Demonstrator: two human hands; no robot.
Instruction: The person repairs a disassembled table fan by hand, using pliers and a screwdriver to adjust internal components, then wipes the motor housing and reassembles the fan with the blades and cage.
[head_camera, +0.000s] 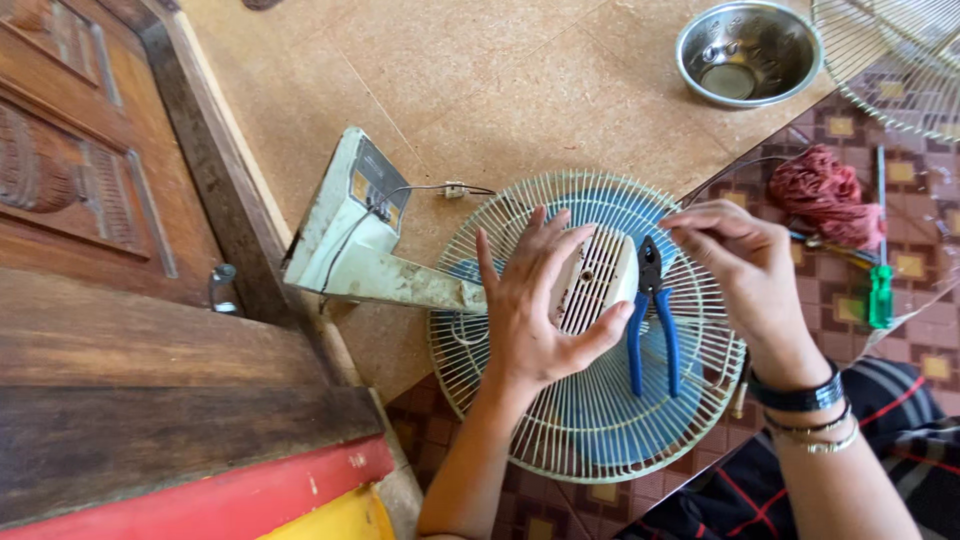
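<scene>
Cupping the ribbed plastic motor housing, left hand (fingers spread) steadies it.

The left hand lies spread over the cream motor housing of a fan, which rests face down on its wire grille, blue blades showing through. The right hand is pinched closed just above blue-handled pliers lying on the grille. The fan's stand stretches left. Nearby lie a green-handled screwdriver, a red rag and a steel bowl.
</scene>
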